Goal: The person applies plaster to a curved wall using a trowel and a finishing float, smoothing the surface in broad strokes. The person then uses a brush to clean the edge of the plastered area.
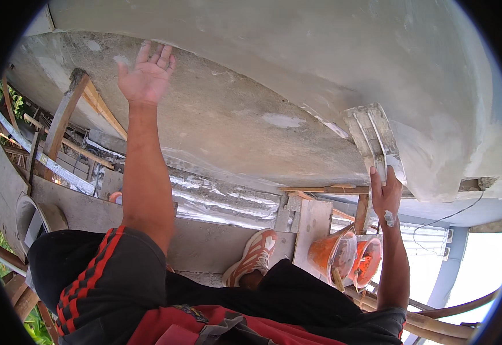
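My right hand point(385, 194) is wrapped round a plastering trowel point(371, 133), a wide grey ribbed blade smeared with plaster. Its blade lies close against the smooth grey plastered surface point(297, 46), near the edge of that coat. White plaster sticks to my right wrist. Raised at the upper left, my left hand point(146, 77) has its fingers spread, palm showing, and holds nothing. Its fingertips reach the curved edge between the smooth coat and the rougher bare concrete point(228, 109); whether they press on it I cannot tell.
Two orange buckets point(332, 253) stand at the lower right beside a plank. My shoe point(252, 256) rests on boards. Wooden props point(67, 115) and a long metal straightedge point(61, 167) are at the left. A thin cable point(452, 215) hangs at the right, near bamboo poles point(435, 328).
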A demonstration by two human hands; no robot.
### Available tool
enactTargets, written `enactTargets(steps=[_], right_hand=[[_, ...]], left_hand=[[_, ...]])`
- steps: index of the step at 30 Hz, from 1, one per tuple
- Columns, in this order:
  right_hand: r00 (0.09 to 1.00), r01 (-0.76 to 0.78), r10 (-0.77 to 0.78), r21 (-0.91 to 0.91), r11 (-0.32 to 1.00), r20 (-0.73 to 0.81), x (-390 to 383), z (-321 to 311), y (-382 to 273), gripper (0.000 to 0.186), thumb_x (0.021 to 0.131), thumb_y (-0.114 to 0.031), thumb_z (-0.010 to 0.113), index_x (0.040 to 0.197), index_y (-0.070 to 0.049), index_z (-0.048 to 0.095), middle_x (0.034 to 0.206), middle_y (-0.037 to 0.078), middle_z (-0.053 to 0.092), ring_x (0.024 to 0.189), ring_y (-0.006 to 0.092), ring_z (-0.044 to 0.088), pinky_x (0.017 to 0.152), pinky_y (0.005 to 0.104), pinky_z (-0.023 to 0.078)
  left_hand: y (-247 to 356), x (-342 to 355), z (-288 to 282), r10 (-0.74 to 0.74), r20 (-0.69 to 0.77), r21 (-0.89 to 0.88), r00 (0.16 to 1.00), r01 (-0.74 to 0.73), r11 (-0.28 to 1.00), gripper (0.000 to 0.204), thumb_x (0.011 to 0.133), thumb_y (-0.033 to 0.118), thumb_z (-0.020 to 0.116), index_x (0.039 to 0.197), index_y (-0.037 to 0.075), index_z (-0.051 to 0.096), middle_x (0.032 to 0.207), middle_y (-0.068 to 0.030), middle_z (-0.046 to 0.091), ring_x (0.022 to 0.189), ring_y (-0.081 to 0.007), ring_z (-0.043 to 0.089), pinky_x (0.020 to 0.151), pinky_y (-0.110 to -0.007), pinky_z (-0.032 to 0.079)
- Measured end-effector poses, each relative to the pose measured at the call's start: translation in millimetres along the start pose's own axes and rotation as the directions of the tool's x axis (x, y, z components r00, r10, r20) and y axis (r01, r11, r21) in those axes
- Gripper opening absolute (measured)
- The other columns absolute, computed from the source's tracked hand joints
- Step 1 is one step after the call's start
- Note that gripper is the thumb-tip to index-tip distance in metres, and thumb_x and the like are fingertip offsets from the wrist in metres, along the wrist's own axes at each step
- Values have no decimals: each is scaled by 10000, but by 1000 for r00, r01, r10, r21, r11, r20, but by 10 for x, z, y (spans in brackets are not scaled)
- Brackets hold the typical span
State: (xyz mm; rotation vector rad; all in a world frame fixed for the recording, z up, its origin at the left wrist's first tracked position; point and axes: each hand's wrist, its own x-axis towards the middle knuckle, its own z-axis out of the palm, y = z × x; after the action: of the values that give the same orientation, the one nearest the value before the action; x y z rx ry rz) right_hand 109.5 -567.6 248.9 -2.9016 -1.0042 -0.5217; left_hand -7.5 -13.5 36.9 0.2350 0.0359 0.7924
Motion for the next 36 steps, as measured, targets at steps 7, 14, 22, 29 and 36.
enactTargets(steps=[7, 14, 22, 29, 36], right_hand=[[988, 128, -135, -93, 987, -73, 439, 339, -239, 371, 1022, -351, 696, 970, 13, 648, 715, 233, 660, 647, 453, 660, 586, 520, 507], [954, 264, -283, -167, 950, -97, 688, 562, -390, 379, 1013, -355, 712, 904, 0, 632, 734, 218, 663, 657, 451, 655, 572, 516, 516], [988, -32, 6, -166, 986, -156, 279, 251, 439, 358, 1028, -357, 691, 923, -19, 642, 668, 210, 657, 608, 446, 672, 546, 503, 520], [975, 189, -198, -86, 978, -105, 508, 477, -69, 380, 1024, -385, 702, 892, -38, 623, 566, 148, 624, 502, 344, 655, 510, 462, 522], [979, 186, -199, -213, 959, -41, 554, 565, -296, 408, 1038, -443, 665, 930, -50, 649, 553, 108, 637, 503, 315, 667, 511, 424, 547]], left_hand=[[7, 14, -28, 2, 33, 30, 999, -3, 1000, 886, 1065, 706, 187, 1707, 96, 152, 1766, -191, 76, 1617, -368, 202, 1199, -623, 274], [-5, 42, -89, 27, 33, 121, 999, -30, 992, 899, 1054, 729, 159, 1719, 128, 92, 1768, -200, 85, 1614, -382, 216, 1180, -628, 284], [37, 76, -165, 25, 61, 139, 998, -34, 990, 898, 1048, 744, 137, 1727, 165, 39, 1772, -184, 97, 1598, -397, 255, 1167, -629, 291], [13, 116, -197, 27, 84, 178, 996, -42, 983, 857, 1052, 728, 122, 1729, 206, 60, 1772, -169, 123, 1598, -377, 260, 1155, -642, 272], [69, 125, -213, 5, 62, 118, 998, -12, 993, 823, 1060, 716, 122, 1727, 234, 124, 1766, -156, 151, 1596, -327, 275, 1143, -622, 272]])
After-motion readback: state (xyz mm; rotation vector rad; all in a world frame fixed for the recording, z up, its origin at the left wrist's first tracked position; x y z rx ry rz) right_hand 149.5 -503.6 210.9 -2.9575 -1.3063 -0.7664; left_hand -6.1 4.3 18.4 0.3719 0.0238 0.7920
